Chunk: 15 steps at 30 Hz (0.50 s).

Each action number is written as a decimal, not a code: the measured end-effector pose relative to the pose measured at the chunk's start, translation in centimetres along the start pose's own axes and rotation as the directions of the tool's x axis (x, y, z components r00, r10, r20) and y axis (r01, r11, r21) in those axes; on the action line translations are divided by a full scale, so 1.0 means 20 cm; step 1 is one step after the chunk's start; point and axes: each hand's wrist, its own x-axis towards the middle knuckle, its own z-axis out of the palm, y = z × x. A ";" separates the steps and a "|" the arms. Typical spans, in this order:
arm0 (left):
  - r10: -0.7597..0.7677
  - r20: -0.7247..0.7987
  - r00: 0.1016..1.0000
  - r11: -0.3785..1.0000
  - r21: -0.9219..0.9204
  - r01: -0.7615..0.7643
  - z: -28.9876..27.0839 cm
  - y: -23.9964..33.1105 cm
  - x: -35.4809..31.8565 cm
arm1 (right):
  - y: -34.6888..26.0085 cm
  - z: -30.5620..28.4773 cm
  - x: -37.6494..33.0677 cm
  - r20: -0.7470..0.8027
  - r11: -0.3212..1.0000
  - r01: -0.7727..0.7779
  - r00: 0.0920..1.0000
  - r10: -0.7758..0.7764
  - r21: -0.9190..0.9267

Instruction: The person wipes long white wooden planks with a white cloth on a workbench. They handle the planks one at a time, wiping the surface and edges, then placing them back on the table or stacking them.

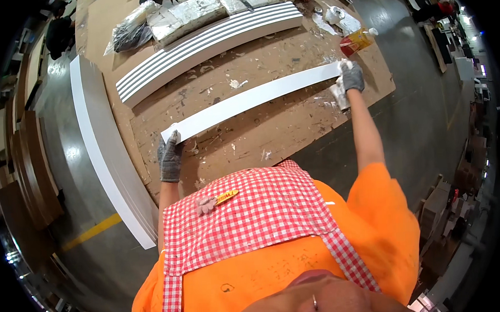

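Note:
A long, narrow white board (253, 100) lies slantwise over the worktable in front of me. My left hand (170, 157), in a grey glove with whitish fingertips, is closed on the board's near left end. At its far right end is my right hand (352, 77), gloved in the same grey. A crumpled white rag (341, 94) is bunched in my right hand and hangs below it. The right fingers are partly hidden by the rag, close against the board's end.
Beyond the board lies a stack of white boards (212, 51). More long white boards (102, 157) stand along the left edge of the brown worktable (233, 145). At the back are paint-spattered blocks (188, 16) and a plastic bag (133, 30). A bottle of amber liquid (357, 41) lies at right.

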 end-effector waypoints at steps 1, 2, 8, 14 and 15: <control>0.005 0.008 1.000 1.000 -0.003 -0.005 -0.02 -0.01 0.02 | -0.06 0.00 0.04 0.080 0.996 -0.022 0.996 0.030 -0.091; 0.015 0.011 1.000 1.000 -0.010 -0.015 -0.06 -0.05 0.04 | -0.18 -0.05 0.10 0.159 0.983 -0.028 0.986 0.057 -0.181; -0.037 0.028 0.999 0.983 -0.180 0.041 -0.16 -0.14 0.08 | -0.35 -0.01 -0.17 0.230 0.972 0.072 0.973 -0.019 -0.225; 0.042 -0.013 0.999 0.933 -0.358 -0.044 -0.23 -0.18 0.15 | -0.08 0.14 -0.01 0.185 0.983 0.166 0.971 -0.148 -0.083; 0.041 -0.051 0.998 0.925 -0.377 -0.058 -0.21 -0.17 0.15 | -0.02 0.15 0.07 0.217 0.983 0.143 0.969 -0.115 -0.117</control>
